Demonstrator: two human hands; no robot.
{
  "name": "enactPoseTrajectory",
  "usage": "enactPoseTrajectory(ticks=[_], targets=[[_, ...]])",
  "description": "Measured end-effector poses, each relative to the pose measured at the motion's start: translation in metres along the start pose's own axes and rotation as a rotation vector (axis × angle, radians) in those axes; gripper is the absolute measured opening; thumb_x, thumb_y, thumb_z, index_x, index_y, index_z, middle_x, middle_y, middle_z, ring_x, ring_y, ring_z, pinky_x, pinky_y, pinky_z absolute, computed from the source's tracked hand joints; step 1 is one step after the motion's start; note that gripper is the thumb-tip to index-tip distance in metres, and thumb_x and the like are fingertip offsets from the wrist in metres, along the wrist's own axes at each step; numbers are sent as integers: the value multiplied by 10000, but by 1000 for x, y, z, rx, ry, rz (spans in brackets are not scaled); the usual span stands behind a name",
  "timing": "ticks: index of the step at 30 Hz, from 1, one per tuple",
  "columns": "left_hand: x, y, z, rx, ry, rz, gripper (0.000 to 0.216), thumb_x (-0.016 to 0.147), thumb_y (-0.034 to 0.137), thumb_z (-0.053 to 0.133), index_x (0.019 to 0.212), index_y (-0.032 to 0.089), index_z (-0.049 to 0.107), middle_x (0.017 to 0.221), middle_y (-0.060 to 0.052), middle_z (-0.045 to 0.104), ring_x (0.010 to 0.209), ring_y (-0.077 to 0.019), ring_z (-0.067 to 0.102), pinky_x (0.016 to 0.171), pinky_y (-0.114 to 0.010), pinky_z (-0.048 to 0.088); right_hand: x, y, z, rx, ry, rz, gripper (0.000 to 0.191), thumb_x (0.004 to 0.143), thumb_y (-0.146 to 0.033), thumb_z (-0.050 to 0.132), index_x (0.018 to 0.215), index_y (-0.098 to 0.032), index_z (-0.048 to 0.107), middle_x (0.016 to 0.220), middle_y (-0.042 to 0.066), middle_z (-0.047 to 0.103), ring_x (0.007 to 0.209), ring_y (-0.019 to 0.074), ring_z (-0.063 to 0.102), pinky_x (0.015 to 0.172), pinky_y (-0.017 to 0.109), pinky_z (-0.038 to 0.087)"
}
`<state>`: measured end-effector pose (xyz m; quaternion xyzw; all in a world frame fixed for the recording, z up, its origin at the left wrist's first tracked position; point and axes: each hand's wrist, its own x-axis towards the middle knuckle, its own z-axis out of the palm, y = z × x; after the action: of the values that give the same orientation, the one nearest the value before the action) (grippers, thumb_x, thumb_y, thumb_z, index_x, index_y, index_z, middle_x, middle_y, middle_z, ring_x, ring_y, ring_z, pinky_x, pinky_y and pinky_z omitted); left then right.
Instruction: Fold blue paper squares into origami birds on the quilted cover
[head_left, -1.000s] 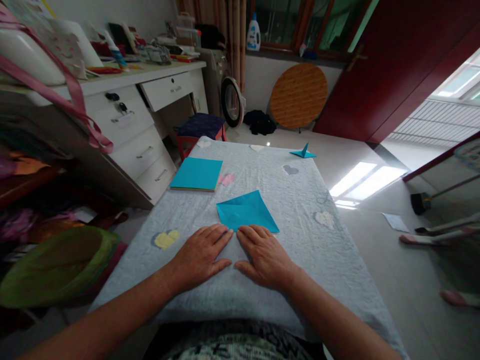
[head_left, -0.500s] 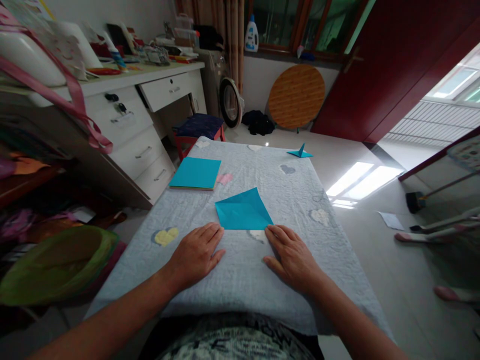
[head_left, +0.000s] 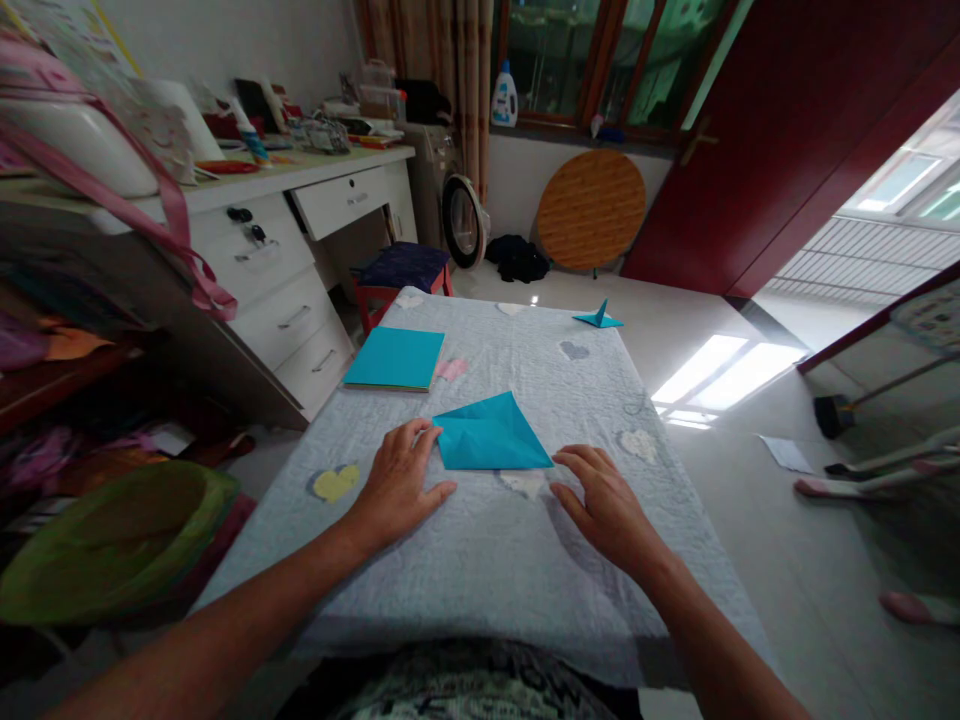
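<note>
Head view: left hand (head_left: 397, 478) touches folded blue paper (head_left: 491, 437), pinching or not I can't tell; right hand (head_left: 609, 507) is spread; best align edges.

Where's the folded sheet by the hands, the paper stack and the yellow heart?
Folded sheet (head_left: 491, 438): head view, middle of its face.
Paper stack (head_left: 397, 358): head view, its top sheet.
Yellow heart (head_left: 337, 484): head view, its middle.

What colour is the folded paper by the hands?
The folded paper is turquoise blue, seen best in the head view.
</note>
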<state>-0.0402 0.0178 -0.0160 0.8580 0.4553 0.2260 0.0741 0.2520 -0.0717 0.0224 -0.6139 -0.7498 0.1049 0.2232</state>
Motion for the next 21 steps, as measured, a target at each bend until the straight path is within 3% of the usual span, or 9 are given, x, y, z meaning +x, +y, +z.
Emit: enactPoseTrajectory(ticks=[3, 8, 12, 15, 18, 21], targets=[[17, 2, 8, 14, -19, -52, 504, 742, 408, 739, 1171, 196, 580, 1294, -129, 475, 1191, -343, 458, 973, -533, 458, 18, -10, 13, -5, -4, -41, 381, 888, -214, 581, 1267, -183, 582, 1282, 141, 593, 1182, 293, 521, 1025, 509, 454], [29, 11, 5, -105, -78, -9, 71, 789, 253, 695, 824, 212, 648, 1184, -73, 600, 1160, -302, 505, 953, -519, 456, 32, -7, 33, -69, -21, -24, 396, 803, -171, 626, 1199, -174, 630, 1385, 161, 500, 1309, 346, 407, 1078, 576, 373], [33, 17, -9, -250, -16, 181, 77, 899, 182, 541, 867, 210, 605, 1129, -65, 676, 1103, -216, 603, 961, -422, 480, 31, 5, 38, -36, 99, -68, 365, 818, -160, 605, 1178, -204, 650, 1438, 140, 453, 1365, 328, 361, 1105, 562, 348], [37, 19, -18, -222, 103, 438, 167, 963, 154, 436, 902, 208, 582, 1045, -61, 723, 1033, -182, 654, 950, -384, 481, 30, 9, 35, -8, 231, -117, 263, 882, -187, 571, 1110, -231, 694, 1454, 116, 465, 1393, 313, 356, 1109, 555, 349], [41, 25, -23, -201, 192, 626, 167, 980, 144, 419, 944, 212, 567, 967, -42, 739, 922, -155, 683, 883, -337, 505, 29, 7, 30, 125, 287, -184, 201, 920, -209, 545, 1005, -237, 725, 1319, 98, 614, 1340, 287, 462, 1086, 519, 391], [46, 34, -27, -273, 271, 590, 108, 978, 189, 477, 1051, 218, 552, 968, -31, 735, 868, -148, 689, 807, -292, 525, 28, 5, 27, 400, 258, -117, 179, 925, -232, 548, 944, -229, 726, 957, 55, 739, 965, 222, 680, 886, 395, 527]])
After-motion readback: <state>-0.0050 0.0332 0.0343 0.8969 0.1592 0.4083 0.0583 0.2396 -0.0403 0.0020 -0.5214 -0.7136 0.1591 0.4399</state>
